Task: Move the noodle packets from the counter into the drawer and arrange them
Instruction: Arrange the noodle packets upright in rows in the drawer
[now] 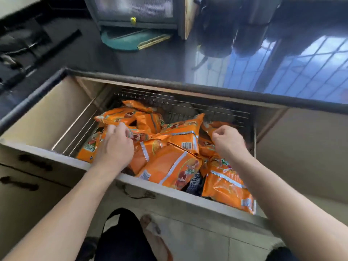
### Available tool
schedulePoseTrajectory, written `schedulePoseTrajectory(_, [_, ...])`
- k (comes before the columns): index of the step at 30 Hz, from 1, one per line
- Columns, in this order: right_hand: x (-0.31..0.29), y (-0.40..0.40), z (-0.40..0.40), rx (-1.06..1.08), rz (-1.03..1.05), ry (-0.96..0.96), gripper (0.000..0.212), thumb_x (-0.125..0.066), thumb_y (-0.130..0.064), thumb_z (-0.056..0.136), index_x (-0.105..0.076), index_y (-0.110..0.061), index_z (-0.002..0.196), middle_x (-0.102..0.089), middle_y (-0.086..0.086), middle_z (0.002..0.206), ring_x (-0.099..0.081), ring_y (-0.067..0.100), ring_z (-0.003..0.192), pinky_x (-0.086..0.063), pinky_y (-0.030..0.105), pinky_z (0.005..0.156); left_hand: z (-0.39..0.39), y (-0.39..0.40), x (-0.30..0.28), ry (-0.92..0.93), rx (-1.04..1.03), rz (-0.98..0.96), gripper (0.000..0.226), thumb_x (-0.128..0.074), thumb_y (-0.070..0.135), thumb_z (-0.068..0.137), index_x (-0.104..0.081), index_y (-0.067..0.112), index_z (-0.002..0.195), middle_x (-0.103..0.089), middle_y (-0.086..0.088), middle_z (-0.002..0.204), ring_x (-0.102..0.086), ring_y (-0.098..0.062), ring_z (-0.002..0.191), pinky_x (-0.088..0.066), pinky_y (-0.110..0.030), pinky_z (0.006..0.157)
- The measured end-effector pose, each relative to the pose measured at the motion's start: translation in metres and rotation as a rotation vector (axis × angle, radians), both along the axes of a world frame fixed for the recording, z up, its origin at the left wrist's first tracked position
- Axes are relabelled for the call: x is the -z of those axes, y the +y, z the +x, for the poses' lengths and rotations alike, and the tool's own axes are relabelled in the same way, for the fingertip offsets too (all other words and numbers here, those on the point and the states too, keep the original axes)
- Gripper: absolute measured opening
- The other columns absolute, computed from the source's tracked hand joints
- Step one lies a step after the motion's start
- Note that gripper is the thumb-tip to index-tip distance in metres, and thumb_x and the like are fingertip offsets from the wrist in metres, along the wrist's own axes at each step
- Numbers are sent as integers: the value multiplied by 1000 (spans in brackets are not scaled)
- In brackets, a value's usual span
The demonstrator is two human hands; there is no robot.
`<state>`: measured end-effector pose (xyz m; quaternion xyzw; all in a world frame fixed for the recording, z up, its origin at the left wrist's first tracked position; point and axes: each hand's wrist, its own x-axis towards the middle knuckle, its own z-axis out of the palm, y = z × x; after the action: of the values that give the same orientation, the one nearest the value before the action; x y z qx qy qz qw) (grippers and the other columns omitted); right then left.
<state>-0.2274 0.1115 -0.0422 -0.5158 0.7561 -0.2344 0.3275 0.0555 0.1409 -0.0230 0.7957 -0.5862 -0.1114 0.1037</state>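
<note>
Head view: orange noodle packets (pixel 170 162), glossy crinkled plastic, lay heaped in the open drawer (pixel 169 199) inside a wire basket (pixel 188 104), long axes pointing every way; ten or so, exact count unclear. Left hand (pixel 114 146) pinched one packet's edge; right hand (pixel 228 141) curled on another

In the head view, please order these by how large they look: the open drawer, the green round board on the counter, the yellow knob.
1. Drawer
2. Green board, partly hidden under the cabinet
3. Yellow knob
</note>
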Motion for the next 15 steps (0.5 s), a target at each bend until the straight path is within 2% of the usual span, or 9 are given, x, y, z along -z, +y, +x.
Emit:
schedulePoseTrajectory(3, [6,36,8,-16,-4,58,13,-52,-20,98,-64,-18,101,-58,0,94,-53,22,88,-37,26,66,-2,4,-1,-53,-16,84,31,-34,16,101,-49,18,129,-43,-13,131,-52,-40,114,-38,-46,87])
schedulePoseTrajectory(6, [12,59,5,-21,14,101,13,-49,-19,95,-62,-18,97,-65,2,98,-57,22,88,-42,31,70,-2,8,-1,-41,-9,98,39,-31,14,102,-43,14,139,-38,-19,142,-49,-44,125,-41,-50,95])
schedulePoseTrajectory(10, [11,63,4,-51,22,154,18,-48,-18,96,-64,-15,104,-65,3,101,-59,24,92,-47,32,75,-2,7,1,-57,-14,95,40,-31,17,104,-39,12,143,-38,-21,144,-49,-45,126,-42,-51,96])
schedulePoseTrajectory(15, [12,61,5,-95,-4,153,18,-48,-19,98,-64,-17,105,-63,-1,98,-58,19,89,-46,29,70,0,7,7,-89,37,17,31,-28,24,107,-47,11,129,-46,-20,129,-53,-38,110,-39,-44,80])
